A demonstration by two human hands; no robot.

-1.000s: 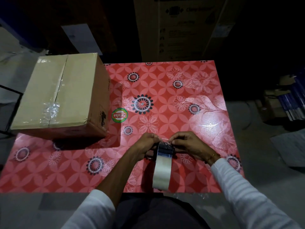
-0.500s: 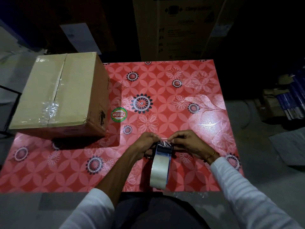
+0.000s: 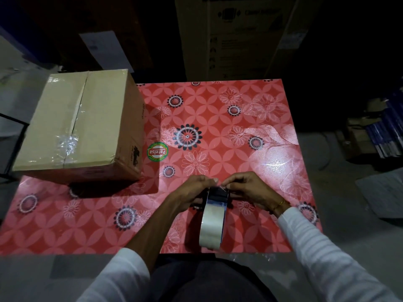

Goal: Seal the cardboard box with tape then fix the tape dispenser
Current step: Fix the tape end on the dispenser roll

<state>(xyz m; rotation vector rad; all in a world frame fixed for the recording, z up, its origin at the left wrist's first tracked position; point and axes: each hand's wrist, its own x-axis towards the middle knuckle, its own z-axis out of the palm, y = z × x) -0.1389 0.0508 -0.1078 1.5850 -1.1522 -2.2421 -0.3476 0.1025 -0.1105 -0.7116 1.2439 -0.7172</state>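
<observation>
left hand (image 3: 192, 188): pinching the tape end (image 3: 221, 188)
right hand (image 3: 248, 188): pinching it too
tape dispenser (image 3: 214, 216): under both hands
cardboard box (image 3: 80, 127): far left of the left hand, on the counter (image 3: 261, 118)

The brown cardboard box (image 3: 80, 127) sits on the far left of the table, flaps shut. Clear shiny tape lies over the top seam, crinkly w/ a bright patch near the front edge. The tape dispenser (image 3: 214, 216) stands on edge near the front of the table, well apart from the box. It has a big roll of clear tape & a dark top part, where a bit of tape sticks up.
</observation>
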